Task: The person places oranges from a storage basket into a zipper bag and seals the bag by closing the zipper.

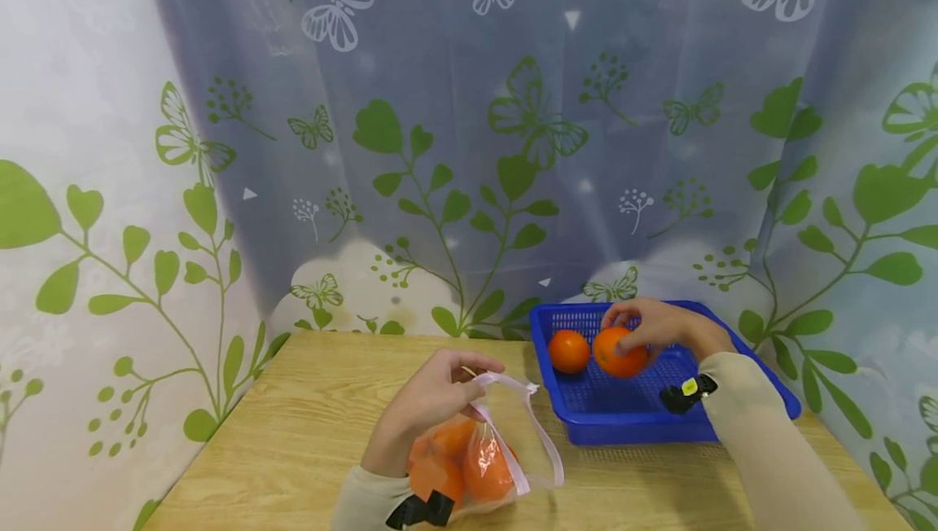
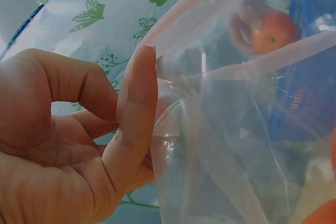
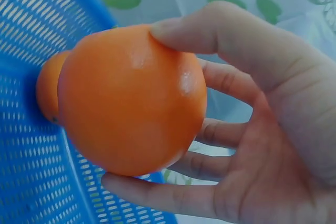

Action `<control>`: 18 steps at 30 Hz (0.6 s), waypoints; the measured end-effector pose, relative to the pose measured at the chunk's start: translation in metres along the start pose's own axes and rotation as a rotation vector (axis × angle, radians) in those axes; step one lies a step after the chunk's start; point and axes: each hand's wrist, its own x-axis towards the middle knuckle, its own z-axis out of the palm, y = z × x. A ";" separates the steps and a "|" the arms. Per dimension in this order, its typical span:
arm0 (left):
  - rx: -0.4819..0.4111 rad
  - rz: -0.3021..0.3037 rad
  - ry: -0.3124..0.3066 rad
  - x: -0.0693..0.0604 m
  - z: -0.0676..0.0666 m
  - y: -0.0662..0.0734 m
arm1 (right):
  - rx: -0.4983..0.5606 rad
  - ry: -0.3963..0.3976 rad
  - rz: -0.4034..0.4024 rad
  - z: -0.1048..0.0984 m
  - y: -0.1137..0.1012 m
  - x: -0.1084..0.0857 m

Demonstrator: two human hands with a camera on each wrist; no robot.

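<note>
My right hand (image 1: 663,326) grips an orange (image 1: 614,352) over the blue plastic basket (image 1: 623,430), with thumb and fingers round the fruit in the right wrist view. A second orange (image 1: 568,352) lies in the basket's left part. To the left, my left hand (image 1: 432,392) pinches the pink-edged rim of a clear plastic bag (image 2: 220,129) between thumb and fingers. The bag's mouth stands partly spread toward the basket. Several oranges (image 1: 489,466) sit inside it on the table, partly hidden by the left hand and wrist.
The wooden table (image 1: 293,425) ends at a curtain (image 1: 440,254) printed with leaves and butterflies, which closes off the back and both sides. The basket's raised walls stand close to the back curtain. Each wrist carries a small black camera (image 1: 685,394).
</note>
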 end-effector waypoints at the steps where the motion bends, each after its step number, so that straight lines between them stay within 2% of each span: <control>1: 0.000 -0.001 -0.001 0.000 0.000 0.000 | 0.005 0.008 -0.015 0.001 -0.001 -0.002; 11: 0.001 -0.003 -0.004 0.000 0.000 0.000 | 0.012 0.039 -0.173 0.016 -0.015 -0.018; 18: 0.007 -0.001 0.001 0.000 0.002 0.002 | -0.051 0.079 -0.246 0.024 -0.024 -0.032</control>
